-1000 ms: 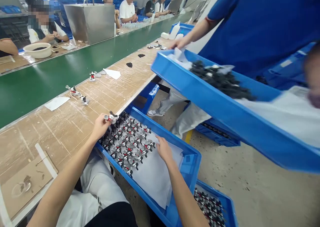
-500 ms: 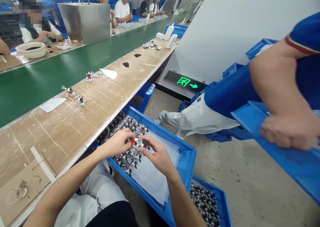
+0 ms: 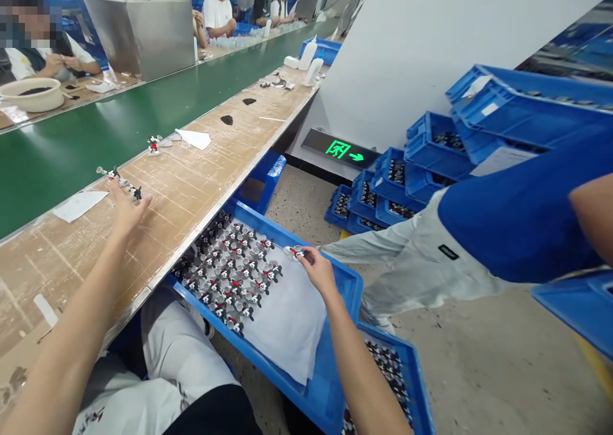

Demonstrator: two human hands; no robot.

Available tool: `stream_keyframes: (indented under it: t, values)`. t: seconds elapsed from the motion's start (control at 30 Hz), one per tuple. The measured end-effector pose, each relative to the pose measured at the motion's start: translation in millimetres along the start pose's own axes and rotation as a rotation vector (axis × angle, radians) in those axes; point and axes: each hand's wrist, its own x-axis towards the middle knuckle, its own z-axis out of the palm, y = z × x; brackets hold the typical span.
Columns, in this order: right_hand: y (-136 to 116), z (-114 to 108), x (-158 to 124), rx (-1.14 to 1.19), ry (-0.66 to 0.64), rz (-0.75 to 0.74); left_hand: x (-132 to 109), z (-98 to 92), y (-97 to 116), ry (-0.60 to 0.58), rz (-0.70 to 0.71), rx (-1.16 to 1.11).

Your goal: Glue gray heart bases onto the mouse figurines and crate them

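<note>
My left hand (image 3: 126, 206) reaches over the workbench, thumb and fingers spread around a small Mickey Mouse figurine (image 3: 136, 193). Its fingertips are close to a second figurine (image 3: 113, 174); whether they touch is hard to see. Over the blue tray (image 3: 345, 275), my right hand (image 3: 317, 267) pinches a Mickey Mouse figurine (image 3: 293, 252) with white and red parts. Rows of similar figurines (image 3: 234, 270) lie in the tray's left part, beside a white sheet (image 3: 287, 317). One more figurine (image 3: 152, 145) stands on the bench near the belt.
A green conveyor belt (image 3: 191, 96) runs behind the bench (image 3: 177, 186), with people seated across it. At right stands a person in a blue shirt (image 3: 522, 211), near stacked blue crates (image 3: 438, 144). Another crate of figurines (image 3: 416, 371) sits low beside my tray.
My hands were together over the tray at one figurine. Now my left hand has moved left to the bench, and my right hand holds a figurine farther right. The standing person has shifted.
</note>
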Motion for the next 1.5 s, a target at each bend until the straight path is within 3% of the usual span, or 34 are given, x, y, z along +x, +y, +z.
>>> stream_keyframes:
  t: [0.1,0.2,0.43,0.77,1.0,1.13,1.23,1.43,1.5]
  values:
    - [18.0,22.5,6.4,-0.073,-0.08,0.018,-4.2,12.0,-16.2,-0.064,-0.093,-0.095]
    - [29.2,39.2,8.1,-0.126,-0.139,0.021,-4.9,21.3,-27.9,-0.036,-0.121,-0.157]
    - [46.2,57.5,10.4,-0.215,-0.209,0.012,0.9,21.5,-41.5,-0.029,-0.12,-0.083]
    - [43.0,61.7,18.7,-0.262,-0.286,-0.015,-4.0,23.8,-35.6,0.017,-0.101,0.008]
    - [25.7,49.5,16.4,-0.175,-0.222,0.001,-16.4,22.9,-29.4,0.022,-0.093,0.007]
    - [-4.1,33.2,3.5,-0.087,-0.071,0.001,-35.9,17.2,-17.4,0.023,-0.093,0.041]
    - [-45.9,32.3,-15.7,0.023,-0.019,-0.041,-56.6,13.1,-5.2,0.06,-0.106,0.091]
    - [-179.8,61.3,-80.2,0.32,-0.224,-0.223,-131.7,13.1,49.5,0.001,-0.074,0.076]
    - [-223.8,68.9,-101.5,0.564,-0.333,-0.206,-166.4,15.2,75.1,-0.054,-0.034,0.061]
